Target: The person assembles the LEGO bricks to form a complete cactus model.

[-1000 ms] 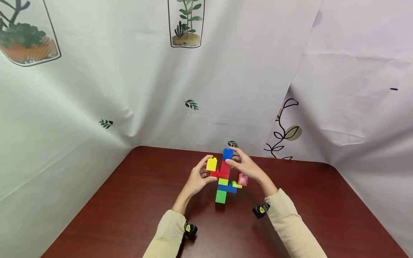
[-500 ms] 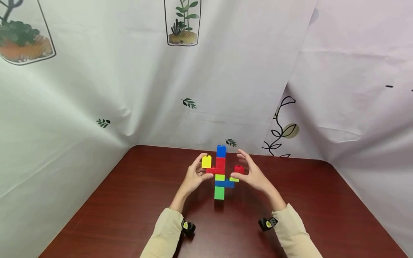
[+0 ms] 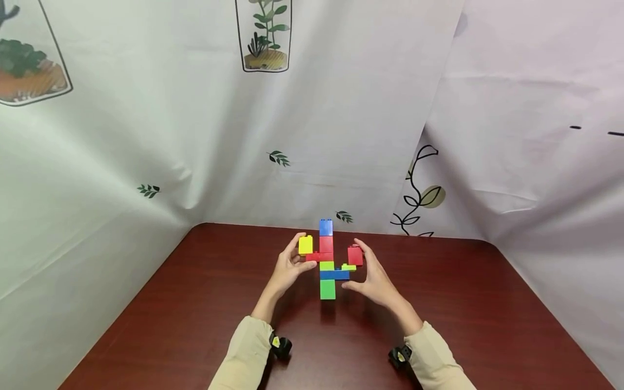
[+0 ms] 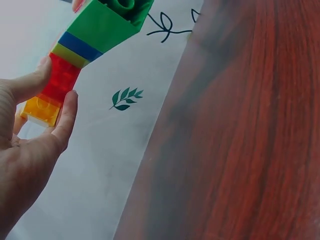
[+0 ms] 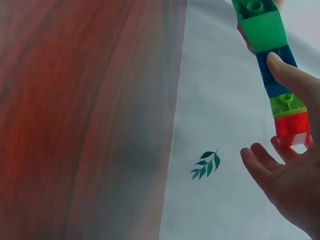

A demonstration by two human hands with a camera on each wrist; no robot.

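Observation:
A building-block model [image 3: 326,245] is held up over the table, blue brick [image 3: 326,227] on top and green brick [image 3: 327,290] at the bottom. My left hand [image 3: 286,269] grips its left arm, where a yellow brick [image 3: 305,245] sits on red; the left wrist view shows thumb and fingers around the red brick [image 4: 61,79]. On the other side my right hand [image 3: 377,279] spans the right arm. In the right wrist view its thumb lies on a blue brick [image 5: 272,75], with fingers by the end red brick [image 5: 291,127].
Below the hands lies a dark reddish-brown wooden table [image 3: 205,303]. A white cloth [image 3: 331,119] with printed plants hangs behind it and along both sides. Each wrist carries a small black camera, the left one [image 3: 281,346] and the right one [image 3: 400,356].
My right hand has left the upper blue and red bricks and come down to the right arm of the model. The model has turned more upright; my left hand keeps its grip.

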